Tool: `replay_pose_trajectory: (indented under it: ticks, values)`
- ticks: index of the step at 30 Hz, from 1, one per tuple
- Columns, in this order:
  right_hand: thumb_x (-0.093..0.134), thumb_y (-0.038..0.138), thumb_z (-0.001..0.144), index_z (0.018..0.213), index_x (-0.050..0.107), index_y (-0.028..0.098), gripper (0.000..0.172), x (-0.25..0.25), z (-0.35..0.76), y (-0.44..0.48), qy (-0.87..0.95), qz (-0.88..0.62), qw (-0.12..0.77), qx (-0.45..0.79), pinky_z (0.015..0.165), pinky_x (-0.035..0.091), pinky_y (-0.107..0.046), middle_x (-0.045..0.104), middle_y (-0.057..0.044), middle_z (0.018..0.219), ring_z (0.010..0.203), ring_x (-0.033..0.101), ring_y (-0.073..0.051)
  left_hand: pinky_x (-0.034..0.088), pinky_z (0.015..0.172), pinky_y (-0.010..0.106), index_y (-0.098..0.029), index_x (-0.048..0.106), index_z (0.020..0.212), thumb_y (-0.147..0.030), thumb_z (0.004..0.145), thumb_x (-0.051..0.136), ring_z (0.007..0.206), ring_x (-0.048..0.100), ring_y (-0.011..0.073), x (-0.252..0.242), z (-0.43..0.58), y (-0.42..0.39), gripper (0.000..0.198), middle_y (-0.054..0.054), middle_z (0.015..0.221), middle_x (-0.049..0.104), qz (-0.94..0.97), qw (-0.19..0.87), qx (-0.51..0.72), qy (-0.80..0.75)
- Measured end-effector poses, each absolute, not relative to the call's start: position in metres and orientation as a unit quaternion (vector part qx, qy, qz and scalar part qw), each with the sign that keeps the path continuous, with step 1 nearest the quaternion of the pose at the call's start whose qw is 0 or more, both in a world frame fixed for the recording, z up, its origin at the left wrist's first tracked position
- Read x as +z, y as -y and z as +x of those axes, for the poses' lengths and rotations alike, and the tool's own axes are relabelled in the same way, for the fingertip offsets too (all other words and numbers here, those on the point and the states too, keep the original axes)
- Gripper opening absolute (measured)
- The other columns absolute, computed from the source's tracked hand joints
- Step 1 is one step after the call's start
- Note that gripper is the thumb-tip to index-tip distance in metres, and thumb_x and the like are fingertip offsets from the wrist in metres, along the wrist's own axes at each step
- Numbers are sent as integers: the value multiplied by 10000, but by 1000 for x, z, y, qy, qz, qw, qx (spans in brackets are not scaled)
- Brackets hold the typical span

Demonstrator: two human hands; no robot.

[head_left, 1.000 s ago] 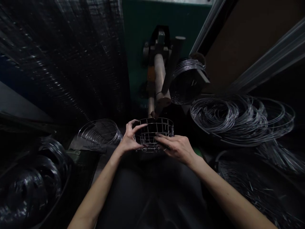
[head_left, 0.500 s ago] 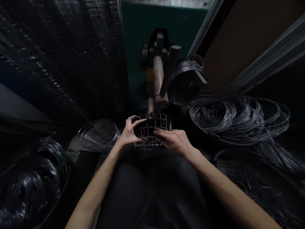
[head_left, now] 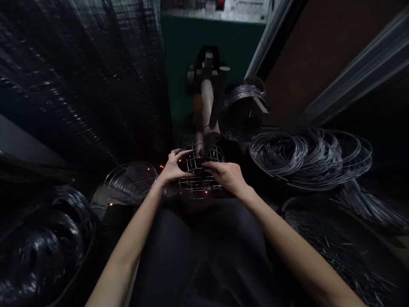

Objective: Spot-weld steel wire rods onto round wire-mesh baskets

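Observation:
A round wire basket (head_left: 198,185) sits in front of me under the tip of a welding machine's metal arm (head_left: 207,102). My left hand (head_left: 172,169) grips the basket's left side, with thumb and fingers spread around its wires. From the right, my right hand (head_left: 227,175) pinches a curved wire on the basket's near side, close below the arm's tip. The tip touches or nearly touches the wires there; the exact contact is too dark to make out. Small orange sparks (head_left: 206,192) glow around the basket and left of my left hand.
Wire rings (head_left: 131,181) stand just left of the basket. More rings hang on a holder (head_left: 243,92) beside the machine. At right lie a pile of rings (head_left: 281,153) and a container of short wires (head_left: 335,251). Shiny coils (head_left: 41,251) fill the lower left.
Orange sparks have appeared around the basket. My right hand has moved slightly up and left, and its fingers now pinch nearer the arm's tip. The view has shifted a little.

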State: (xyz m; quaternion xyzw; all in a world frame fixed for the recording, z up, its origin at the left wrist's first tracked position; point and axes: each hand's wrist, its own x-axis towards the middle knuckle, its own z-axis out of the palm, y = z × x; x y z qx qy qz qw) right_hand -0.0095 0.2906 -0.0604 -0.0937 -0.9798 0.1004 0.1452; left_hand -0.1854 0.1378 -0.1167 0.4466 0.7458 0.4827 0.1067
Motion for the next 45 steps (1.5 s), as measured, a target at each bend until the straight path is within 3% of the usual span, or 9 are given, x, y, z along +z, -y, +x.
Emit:
replay_pose_trajectory:
  ticks: [4,7,23,28,31,35,38,41,45]
  values:
    - [552,340,919,1138,662,267,255,-64,-1,-287,960,-117,220,129,686,482,-241,702,-13,1122,933,676,-172,309,1111,526,-282,562,1259,-418,462,901,1280,371,304,-122,-188,-141,877,89,1270,393,456,94,492,-735]
    - [578,379,896,962,703,231,204,-66,5,-284,942,-178,249,137,636,458,-247,696,-40,978,798,657,-165,317,1108,513,-290,557,1269,-416,467,897,1284,366,299,-125,-188,-141,879,90,1286,370,451,101,500,-732]
    - [657,330,779,767,680,238,96,-64,-41,-306,894,-245,245,284,662,434,-275,667,2,794,719,592,-165,287,1133,484,-279,564,1273,-418,511,880,1284,388,303,-112,-219,-158,837,87,1270,417,453,121,491,-734]
    - [494,398,890,842,695,214,277,-52,-2,-307,885,-238,272,293,723,441,-288,620,-37,810,765,586,-175,206,1153,539,-291,303,1452,-522,427,893,1384,245,357,-129,-222,-145,1205,127,1462,272,469,116,482,-731]
    - [345,458,953,885,694,224,425,-50,48,-304,875,-247,247,335,800,445,-296,640,-45,888,859,599,-181,149,1157,568,-282,56,1501,-553,433,881,1431,142,375,-153,-223,-130,1376,164,1546,110,457,161,501,-718]
    - [366,507,939,972,686,235,422,-67,111,-294,865,-293,183,363,783,479,-290,664,-34,867,812,618,-175,181,1151,556,-283,-102,1483,-557,443,875,1444,125,361,-183,-219,-124,1454,202,1547,78,422,218,560,-680]
    - [402,496,917,1012,680,238,391,-94,142,-285,855,-327,126,381,756,515,-297,693,-37,868,779,648,-183,173,1157,537,-309,-112,1472,-525,406,897,1452,100,345,-191,-214,-130,1484,197,1545,60,420,225,583,-658]
    - [450,473,875,969,691,256,339,-132,161,-284,874,-298,86,373,858,523,-347,718,-46,977,919,672,-220,212,1142,536,-303,-79,1463,-516,371,906,1421,217,344,-193,-210,-137,1486,206,1487,165,365,204,628,-656]
    - [459,537,828,868,705,258,374,-159,168,-295,891,-276,58,356,793,563,-392,738,-64,890,861,698,-259,320,1089,541,-309,4,1435,-540,322,903,1354,334,344,-188,-199,-129,1450,173,1393,277,331,159,665,-651]
